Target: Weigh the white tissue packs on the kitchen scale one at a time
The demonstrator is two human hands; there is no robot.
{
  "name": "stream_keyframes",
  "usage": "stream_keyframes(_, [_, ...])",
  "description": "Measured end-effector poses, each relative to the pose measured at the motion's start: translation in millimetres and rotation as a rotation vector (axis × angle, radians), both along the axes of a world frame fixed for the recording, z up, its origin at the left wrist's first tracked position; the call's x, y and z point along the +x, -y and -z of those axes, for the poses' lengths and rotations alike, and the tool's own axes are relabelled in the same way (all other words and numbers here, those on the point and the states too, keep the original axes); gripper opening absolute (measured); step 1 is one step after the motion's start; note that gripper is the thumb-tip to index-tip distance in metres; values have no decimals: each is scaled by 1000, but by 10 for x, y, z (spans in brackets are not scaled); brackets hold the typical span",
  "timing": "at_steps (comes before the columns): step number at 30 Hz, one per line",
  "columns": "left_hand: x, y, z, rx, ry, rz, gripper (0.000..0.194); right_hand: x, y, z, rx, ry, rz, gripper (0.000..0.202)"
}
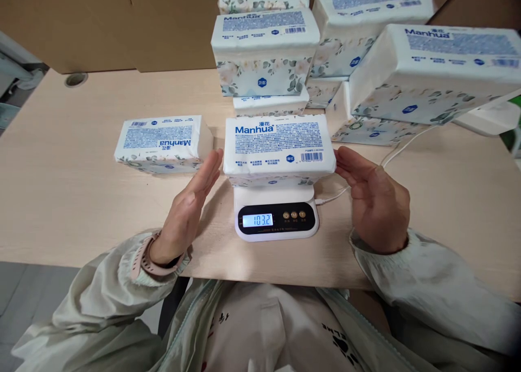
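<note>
"Where is the Manhua pack (280, 148) placed?"
"On the scale (277, 218), its long axis laid nine-to-three. It is found at two o'clock from the left hand (185, 214), ten from the right hand (377, 203), seemingly nearer."
"Is it gripped?"
"Both hands are held open; right-side contact cannot be told."
"What is read?"
"'Manhua 漫花'; '103.2' is displayed."

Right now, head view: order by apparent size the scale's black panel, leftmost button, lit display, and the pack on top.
1. Pack on the scale
2. Black panel
3. Lit display
4. Leftmost button
</note>
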State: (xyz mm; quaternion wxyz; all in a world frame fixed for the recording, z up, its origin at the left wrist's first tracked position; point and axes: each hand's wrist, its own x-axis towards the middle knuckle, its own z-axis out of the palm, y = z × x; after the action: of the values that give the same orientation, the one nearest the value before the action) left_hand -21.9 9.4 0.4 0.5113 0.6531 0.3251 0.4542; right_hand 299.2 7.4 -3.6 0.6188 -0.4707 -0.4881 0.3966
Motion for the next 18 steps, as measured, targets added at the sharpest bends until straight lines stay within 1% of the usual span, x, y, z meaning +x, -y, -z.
stream_keyframes(5, [32,9,-33,-42,19,-23,66,-4,7,-11,10,-17,-12,33])
stream_keyframes(12, [36,-8,-32,-6,-5,-2,66,19,27,4,54,61,-25,32])
stream_keyframes(18, [51,-3,-56,-13,-7,-3,66,9,30,-12,7,5,-28,34])
